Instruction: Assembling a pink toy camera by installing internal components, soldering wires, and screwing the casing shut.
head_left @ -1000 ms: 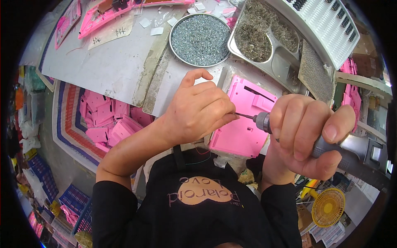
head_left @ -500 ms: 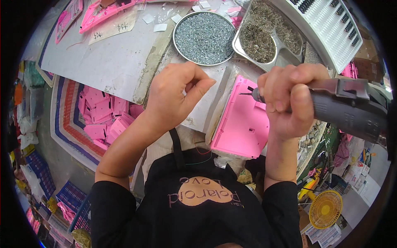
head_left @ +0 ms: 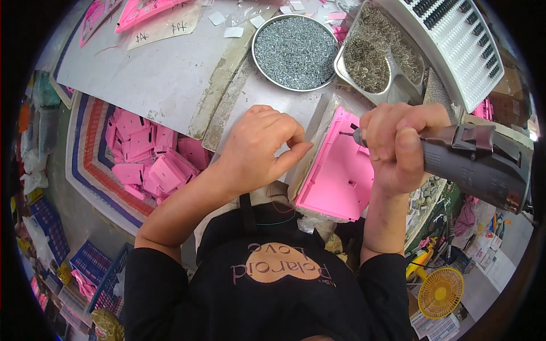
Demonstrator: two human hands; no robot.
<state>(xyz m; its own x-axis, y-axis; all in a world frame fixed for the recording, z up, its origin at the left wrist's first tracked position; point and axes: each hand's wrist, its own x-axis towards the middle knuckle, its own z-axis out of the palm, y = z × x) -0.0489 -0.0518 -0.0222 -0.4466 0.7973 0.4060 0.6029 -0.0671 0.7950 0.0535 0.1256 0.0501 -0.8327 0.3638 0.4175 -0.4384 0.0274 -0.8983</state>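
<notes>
The fingertips of my left hand (head_left: 261, 145) are pinched together beside the left edge of a pink plastic panel (head_left: 333, 184); anything between them is too small to make out. My right hand (head_left: 395, 142) is wrapped around a dark electric screwdriver (head_left: 466, 165). Its thin bit points left over the far part of the panel; I cannot tell whether it touches. The panel has raised edges and small cutouts, and lies at a slant in front of me. Beyond my hands is a round metal dish (head_left: 253, 59) full of small silvery screws (head_left: 294, 52).
A metal tray (head_left: 400, 80) holds small springs (head_left: 364, 68). Behind it stands a white ribbed tray (head_left: 449, 45) with black parts. Pink plastic pieces (head_left: 151, 153) fill a striped bag (head_left: 91, 165) at left. A yellow fan (head_left: 441, 292) is at lower right.
My left hand has come away from the screw dish, toward me and nearer the panel's left edge. The view has shifted slightly. My right hand still grips the screwdriver over the panel.
</notes>
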